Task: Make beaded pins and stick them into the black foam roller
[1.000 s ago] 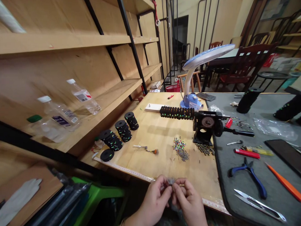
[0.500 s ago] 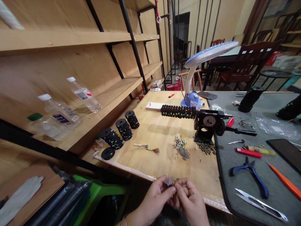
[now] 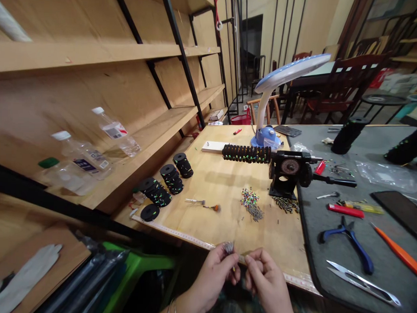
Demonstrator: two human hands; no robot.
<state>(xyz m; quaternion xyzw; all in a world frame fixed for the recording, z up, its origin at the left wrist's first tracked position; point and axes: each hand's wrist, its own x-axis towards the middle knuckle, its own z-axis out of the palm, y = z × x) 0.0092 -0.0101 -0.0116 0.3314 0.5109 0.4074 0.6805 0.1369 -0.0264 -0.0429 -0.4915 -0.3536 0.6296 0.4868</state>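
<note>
My left hand is closed in a pinch on a small bundle of thin grey metal pieces at the near edge of the wooden board. Beside it my right hand is also pinched; its fingertips hold something too small to name. The two hands are slightly apart. A loose pile of small coloured and grey pieces lies on the board ahead of them. Behind that pile stands a black hand-cranked winder with a row of black spools on its shaft.
Stacks of black spools lie at the board's left. On the grey mat to the right are blue pliers, snips, a red lighter and an orange tool. A desk lamp stands behind. Plastic bottles rest on the left shelf.
My hands have drawn slightly apart and the left hand has lifted the grey bundle a little. The view has shifted slightly.
</note>
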